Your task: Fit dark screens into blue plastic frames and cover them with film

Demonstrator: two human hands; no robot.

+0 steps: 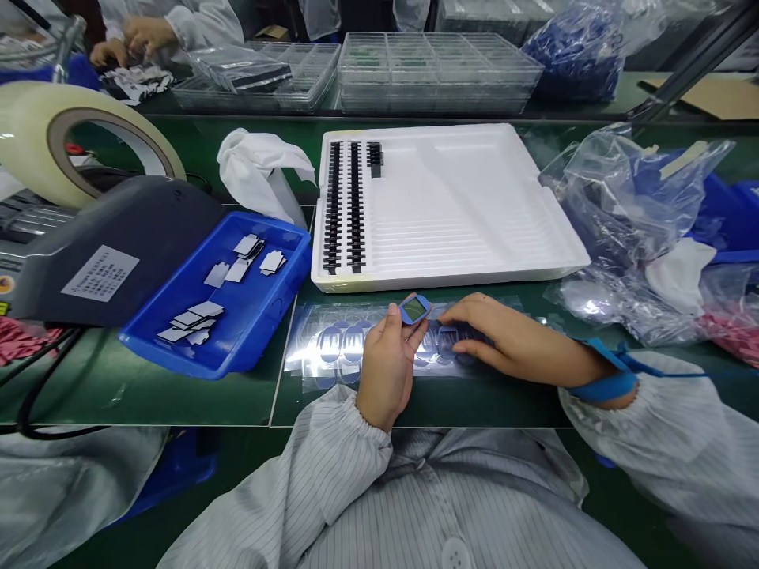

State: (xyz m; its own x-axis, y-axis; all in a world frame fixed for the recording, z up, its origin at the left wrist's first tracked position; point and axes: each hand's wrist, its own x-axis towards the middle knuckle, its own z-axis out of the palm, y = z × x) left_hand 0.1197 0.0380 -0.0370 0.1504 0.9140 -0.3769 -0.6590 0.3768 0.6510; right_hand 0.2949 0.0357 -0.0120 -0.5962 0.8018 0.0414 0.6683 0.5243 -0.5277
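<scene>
Between the thumb and fingers of my left hand (391,359) is a small blue device with a greenish-grey screen (415,309), its screen facing up. Beneath both hands lies a clear plastic sheet of round film stickers (330,344), shiny with glare. My right hand (504,336) is over the right part of this sheet, thumb and fingers apart around one sticker; whether the fingertips press on it is hard to tell. A blue strap (610,379) circles the right wrist. Just beyond the hands sits a white foam tray (451,213) with rows of black parts (356,205) at its left.
Left of the tray, a blue bin (219,359) holds small white-faced pieces (193,320). A grey tape dispenser (124,245) and a large tape roll (35,146) stand farther left. Plastic bags (628,197) crowd the right. Clear compartment boxes (436,75) and a co-worker's hands (142,39) are behind.
</scene>
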